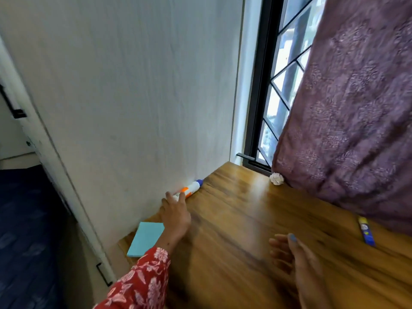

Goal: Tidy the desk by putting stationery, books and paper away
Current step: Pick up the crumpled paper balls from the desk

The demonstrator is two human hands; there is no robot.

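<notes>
The left hand has its fingers spread open, tips touching the white glue bottle with orange label and blue cap, which lies along the wall; its label is unreadable. The right hand hovers open and empty at 5 o'clock. On the wooden bench, a light blue sticky-note pad sits at the left edge, a crumpled white paper ball at 1 o'clock, and a blue-and-yellow tube at 3 o'clock.

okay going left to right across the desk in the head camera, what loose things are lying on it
Blue sticky note pad → glue bottle → crumpled paper ball → blue and yellow tube.
</notes>
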